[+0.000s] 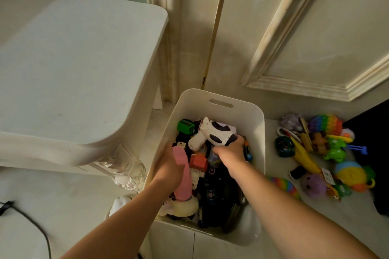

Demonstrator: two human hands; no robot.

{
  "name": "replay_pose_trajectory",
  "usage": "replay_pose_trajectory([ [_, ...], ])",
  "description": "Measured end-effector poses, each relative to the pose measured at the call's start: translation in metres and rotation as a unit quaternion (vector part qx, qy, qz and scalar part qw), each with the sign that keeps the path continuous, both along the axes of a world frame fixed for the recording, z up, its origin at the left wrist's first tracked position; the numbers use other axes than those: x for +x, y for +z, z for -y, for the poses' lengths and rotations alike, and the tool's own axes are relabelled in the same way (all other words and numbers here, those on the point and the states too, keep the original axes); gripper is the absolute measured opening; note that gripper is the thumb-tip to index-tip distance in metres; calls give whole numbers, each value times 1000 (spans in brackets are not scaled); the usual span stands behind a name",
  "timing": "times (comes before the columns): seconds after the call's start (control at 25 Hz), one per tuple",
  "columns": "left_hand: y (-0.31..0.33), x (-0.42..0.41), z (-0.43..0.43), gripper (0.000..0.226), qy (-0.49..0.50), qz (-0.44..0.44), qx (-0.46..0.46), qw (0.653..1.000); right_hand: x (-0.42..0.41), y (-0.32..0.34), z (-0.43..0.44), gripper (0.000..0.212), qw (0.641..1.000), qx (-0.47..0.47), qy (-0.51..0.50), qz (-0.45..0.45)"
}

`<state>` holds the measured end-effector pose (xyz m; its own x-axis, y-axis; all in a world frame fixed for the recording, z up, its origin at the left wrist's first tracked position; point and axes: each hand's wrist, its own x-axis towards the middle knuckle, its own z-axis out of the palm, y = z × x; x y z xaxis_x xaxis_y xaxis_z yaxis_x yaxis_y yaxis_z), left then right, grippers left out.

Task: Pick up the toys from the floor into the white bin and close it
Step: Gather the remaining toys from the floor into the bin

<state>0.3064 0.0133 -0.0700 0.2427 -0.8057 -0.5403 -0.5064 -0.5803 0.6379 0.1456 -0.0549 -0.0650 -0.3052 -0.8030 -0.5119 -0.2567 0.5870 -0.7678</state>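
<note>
A white table [80, 65] is standing at the left. Beside it the white bin [252, 120] is sitting open on the floor, holding many toys. The left hand [168, 166] is reaching in along the bin's left wall, beside a pink toy [184, 189]; I cannot tell whether it is gripping anything. The right hand [229, 151] is gripping a black-and-white toy [212, 132] inside the bin. More toys [322, 149] are lying on the floor to the right.
</note>
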Motion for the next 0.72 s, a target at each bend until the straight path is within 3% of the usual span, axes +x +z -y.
replay_pose_trajectory([
  [0.08, -4, -2, 0, 76, -50, 60, 19, 997, 1, -3, 4, 69, 992, -74, 51, -92],
  [0.2, -8, -3, -2, 79, -72, 106, 39, 991, -5, -3, 10, 57, 932, -135, 183, -283],
  [0.36, -9, 1, -6, 95, -75, 42, 61, 994, -11, -4, 16, 50, 844, -120, 283, -440],
  [0.44, -8, 2, -6, 98, -56, 5, 77, 995, -7, -6, 16, 42, 820, -120, 290, -478],
  [0.56, -6, 1, -6, 99, -51, 39, 70, 995, -8, -3, 16, 44, 829, -86, 310, -458],
  [0.72, -1, 2, -7, 94, -27, 42, 37, 998, -20, 9, 11, 63, 897, -63, 293, -325],
])
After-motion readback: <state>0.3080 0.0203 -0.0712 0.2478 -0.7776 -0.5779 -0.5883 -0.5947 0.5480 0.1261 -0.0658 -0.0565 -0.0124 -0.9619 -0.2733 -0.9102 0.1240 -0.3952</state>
